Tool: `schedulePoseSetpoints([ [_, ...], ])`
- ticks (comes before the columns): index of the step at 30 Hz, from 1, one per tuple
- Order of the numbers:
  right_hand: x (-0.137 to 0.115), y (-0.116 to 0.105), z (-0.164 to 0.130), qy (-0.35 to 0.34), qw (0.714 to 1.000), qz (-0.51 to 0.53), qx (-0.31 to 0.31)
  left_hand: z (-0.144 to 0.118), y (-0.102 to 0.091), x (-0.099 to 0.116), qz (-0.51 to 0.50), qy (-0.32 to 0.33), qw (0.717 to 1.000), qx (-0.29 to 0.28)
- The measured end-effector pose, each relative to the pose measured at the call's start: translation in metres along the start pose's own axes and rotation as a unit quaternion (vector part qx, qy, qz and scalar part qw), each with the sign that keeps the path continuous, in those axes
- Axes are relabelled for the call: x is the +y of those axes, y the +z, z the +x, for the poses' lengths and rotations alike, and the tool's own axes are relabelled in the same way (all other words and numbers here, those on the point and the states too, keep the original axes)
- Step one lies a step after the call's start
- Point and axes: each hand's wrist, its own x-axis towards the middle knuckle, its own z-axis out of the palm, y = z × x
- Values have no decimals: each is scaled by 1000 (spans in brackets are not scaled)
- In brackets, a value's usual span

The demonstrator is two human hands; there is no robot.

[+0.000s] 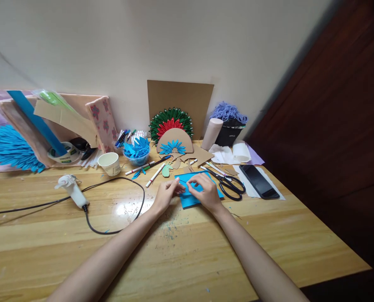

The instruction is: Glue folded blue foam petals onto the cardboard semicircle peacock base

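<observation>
A bright blue sheet (191,202) lies on the wooden table in front of me, under both hands. My left hand (168,193) rests at the sheet's left edge, thumb raised and apart from the fingers, which reach onto the blue surface. Over the sheet's middle, my right hand (205,191) has its thumb and index finger pinched together. A thin dark line shows near those fingertips, too small to name. Just right of this hand lie black-handled scissors (232,188), partly over the sheet's corner.
A white glue gun (75,193) with a looping black cord lies left, near a paper cup (109,163). Behind are a bowl of blue pieces (137,151), markers (155,175) and a petalled cardboard piece (176,136). A phone (259,181) lies right.
</observation>
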Motion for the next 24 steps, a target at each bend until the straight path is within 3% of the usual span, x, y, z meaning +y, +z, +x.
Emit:
schedulePoseSetpoints([
  [5, 2, -3, -1, -69, 994, -72, -32, 0, 2, 2, -21, -29, 999, -12],
  [9, 0, -6, 0, -66, 995, -60, -33, 2, 0, 1, -27, -3, 1000, 6],
  [12, -3, -5, 1, -4, 1000, 7, -15, 2, -1, -1, -31, 28, 999, 3],
  [15, -3, 1, 2, 106, 989, 101, -5, 2, -1, -2, 4, 53, 999, 1],
  [19, 4, 10, 2, 238, 947, 217, -3, 0, 0, -1, 45, 74, 996, 10],
  [24, 8, 14, 1, 318, 893, 315, -36, 0, 2, 1, 59, 71, 996, 5],
])
